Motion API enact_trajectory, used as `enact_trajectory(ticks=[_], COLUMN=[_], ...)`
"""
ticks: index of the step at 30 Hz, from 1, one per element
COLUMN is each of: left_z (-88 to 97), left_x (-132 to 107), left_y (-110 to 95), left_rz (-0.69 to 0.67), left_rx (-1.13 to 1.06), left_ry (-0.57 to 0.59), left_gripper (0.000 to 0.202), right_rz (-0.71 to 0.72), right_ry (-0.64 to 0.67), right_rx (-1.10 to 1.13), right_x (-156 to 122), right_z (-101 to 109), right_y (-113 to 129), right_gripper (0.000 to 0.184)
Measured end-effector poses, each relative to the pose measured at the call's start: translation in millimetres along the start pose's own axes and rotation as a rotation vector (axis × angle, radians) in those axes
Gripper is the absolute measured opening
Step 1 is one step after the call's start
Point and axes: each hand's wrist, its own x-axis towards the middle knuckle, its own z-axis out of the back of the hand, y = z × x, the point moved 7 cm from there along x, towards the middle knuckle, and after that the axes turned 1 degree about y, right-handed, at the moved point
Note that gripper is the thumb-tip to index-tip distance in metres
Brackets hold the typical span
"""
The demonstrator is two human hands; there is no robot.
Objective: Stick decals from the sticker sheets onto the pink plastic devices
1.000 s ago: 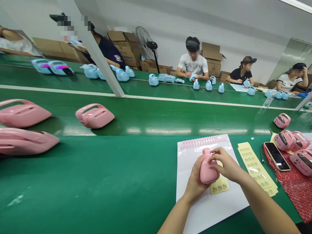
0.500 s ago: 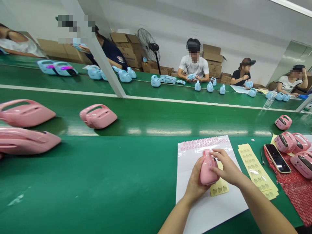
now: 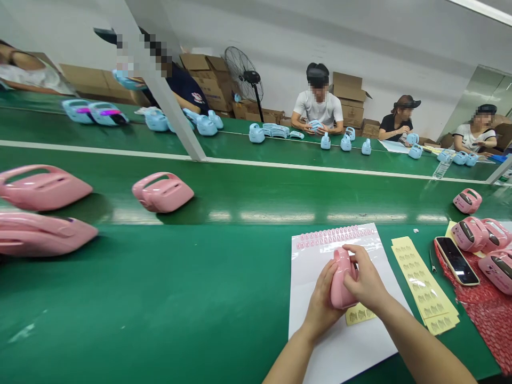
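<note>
Both my hands hold one pink plastic casing (image 3: pixel 340 277) upright over a white sheet (image 3: pixel 340 341) on the green table. My left hand (image 3: pixel 322 301) cups it from the left and below. My right hand (image 3: pixel 366 282) wraps its right side, fingers pressed on its upper front edge. A small yellow sticker strip (image 3: pixel 360 314) lies on the sheet just under my right hand. A row of small pink stickers (image 3: pixel 336 234) runs along the sheet's far edge.
Yellow sticker sheets (image 3: pixel 424 285), a phone (image 3: pixel 456 260) and several pink casings (image 3: pixel 476 234) on red wrap (image 3: pixel 488 314) lie to the right. More pink casings (image 3: pixel 162 191) sit on the belt at left. Other people work with blue casings (image 3: pixel 256 133) at the far bench.
My right hand has closed further over the casing's right side and the casing has turned slightly. The yellow strip now shows lower, beneath my right hand. The view has shifted a little.
</note>
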Motion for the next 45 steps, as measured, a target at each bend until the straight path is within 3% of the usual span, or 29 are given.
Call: enact_trajectory(ticks=[6,11,15,17,20,25,27,30,35,40,45], left_z=[-0.5,-1.2,0.4,0.7,3.2,5.4,4.2,3.3,-5.2,-3.1,-2.8], left_x=[-1,-2,-3,-4,-5,-7,-9,-15,-19,-17,-14], left_y=[-1,2,1,-1,-2,1,10,30,42,40,36], left_rz=[0.004,0.029,0.002,0.006,0.120,0.303,0.348,0.433,0.408,0.356,0.347], left_rx=[0.027,0.058,0.008,-0.034,-0.167,-0.436,-0.383,-0.160,0.021,0.101,0.127], left_ry=[-0.008,0.012,0.012,0.026,0.040,0.074,0.088,0.075,0.167,0.139,0.150], left_gripper=[0.078,0.083,0.082,0.082,0.089,0.108,0.100,0.075,0.050,0.043,0.039], right_rz=[-0.065,-0.030,-0.069,-0.106,-0.175,-0.394,-0.388,-0.271,-0.263,-0.381,-0.411], right_ry=[0.014,0.048,0.196,0.174,0.094,0.307,0.171,-0.152,-0.447,-0.603,-0.591], right_rx=[-0.001,0.085,0.252,0.267,0.278,0.411,0.393,0.293,0.150,0.001,-0.078], right_x=[1,3,8,13,19,20,31,62,132,172,167], right_z=[-3,-1,-5,-2,3,-12,5,50,102,124,138], right_y=[0,-2,-19,-32,-52,-72,-73,-69,-88,-129,-154], right_gripper=[0.054,0.048,0.045,0.047,0.038,0.027,0.023,0.017,0.013,0.015,0.023])
